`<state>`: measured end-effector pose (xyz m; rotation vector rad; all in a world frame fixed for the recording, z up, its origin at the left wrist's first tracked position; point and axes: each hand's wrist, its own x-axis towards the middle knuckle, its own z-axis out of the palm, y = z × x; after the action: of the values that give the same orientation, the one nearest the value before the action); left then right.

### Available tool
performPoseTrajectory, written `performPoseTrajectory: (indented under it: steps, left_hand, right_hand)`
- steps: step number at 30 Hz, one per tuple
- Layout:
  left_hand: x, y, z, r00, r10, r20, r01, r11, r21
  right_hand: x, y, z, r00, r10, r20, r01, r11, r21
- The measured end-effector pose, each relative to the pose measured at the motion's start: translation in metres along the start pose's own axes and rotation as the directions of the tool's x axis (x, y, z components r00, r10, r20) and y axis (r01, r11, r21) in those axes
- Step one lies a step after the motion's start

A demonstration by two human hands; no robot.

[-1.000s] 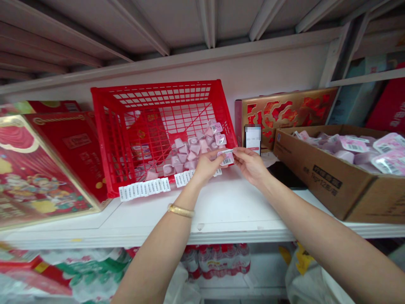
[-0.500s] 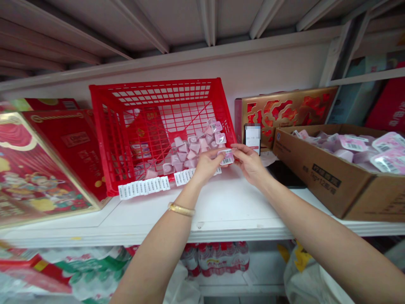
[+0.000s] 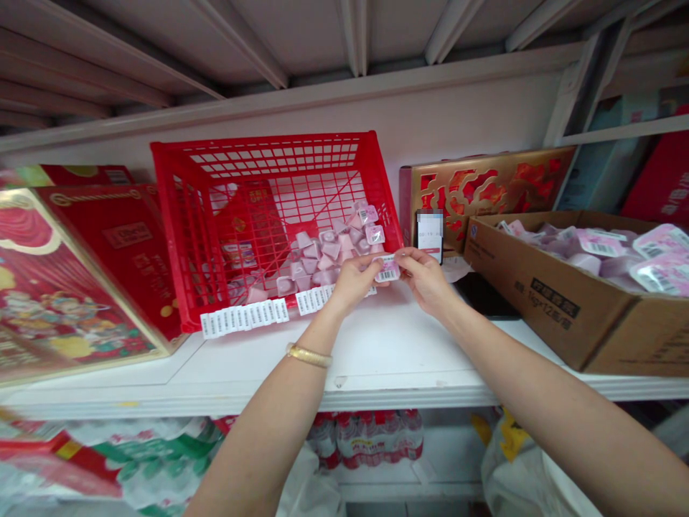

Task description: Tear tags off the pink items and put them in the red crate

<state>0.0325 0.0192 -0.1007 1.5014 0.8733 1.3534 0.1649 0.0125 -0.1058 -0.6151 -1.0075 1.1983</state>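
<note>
My left hand (image 3: 352, 281) grips a small pink jelly cup (image 3: 387, 268), lid side up, with a white barcode label on it. At the cup's upper right corner, the thumb and forefinger of my right hand (image 3: 423, 273) are pinched together. Whether they hold the lid edge or the label there is too small to tell. Just behind both hands, a red plastic basket (image 3: 166, 215) is tipped toward me with many similar pink cups (image 3: 329, 251) heaped in its lower right. Strips of barcode labels (image 3: 246, 317) hang along its front rim.
To the right stands a cardboard box (image 3: 543, 301) full of pink cups, beside a dark flat device (image 3: 487, 296). A phone (image 3: 430, 235) leans against a gold-red gift box (image 3: 484, 190). Red gift boxes (image 3: 108, 251) stand left. A shelf (image 3: 269, 18) hangs overhead.
The cup in my left hand is tilted slightly more toward me, and my right fingers have shifted a little at its corner. The basket and boxes stay put.
</note>
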Motion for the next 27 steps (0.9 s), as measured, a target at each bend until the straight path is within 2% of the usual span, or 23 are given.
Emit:
performPoseTrajectory:
  steps: [27]
  left_hand:
    - [-0.0023,0.0018,-0.0004,0.999,-0.004,0.032,0.003,1.000,0.021]
  right_hand:
    - [-0.0008,0.0041,-0.0015,1.000,-0.003,0.011,0.004,0.998,-0.057]
